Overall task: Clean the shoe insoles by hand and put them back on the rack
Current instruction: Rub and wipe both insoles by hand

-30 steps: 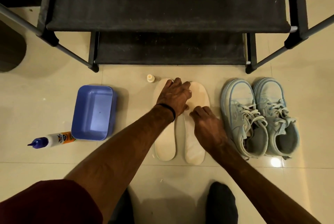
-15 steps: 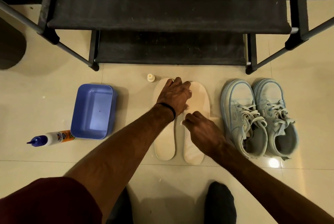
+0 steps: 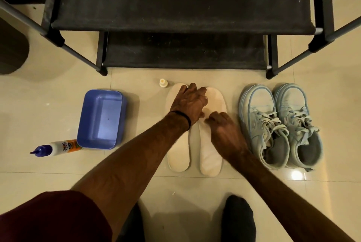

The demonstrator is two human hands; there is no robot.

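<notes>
Two cream insoles lie side by side on the tiled floor, toes toward the black shoe rack point(image 3: 181, 15). My left hand point(image 3: 188, 103) lies flat across the toe ends of the left insole point(image 3: 178, 154) and the right insole point(image 3: 210, 155), fingers spread, pressing down. Over the middle of the right insole my right hand point(image 3: 224, 126) rests with curled fingers, fingertips touching its surface. Whether it pinches anything is hidden by the knuckles.
A pair of light blue sneakers point(image 3: 281, 124) stands right of the insoles. A blue plastic tub point(image 3: 100, 118) and a lying glue bottle point(image 3: 56, 147) are at the left. A small cream cap point(image 3: 162, 82) sits near the rack. My socked foot point(image 3: 238, 220) is below.
My right hand slid down and left along the right insole, then back up and to the right. My left hand stayed in place on the toe ends.
</notes>
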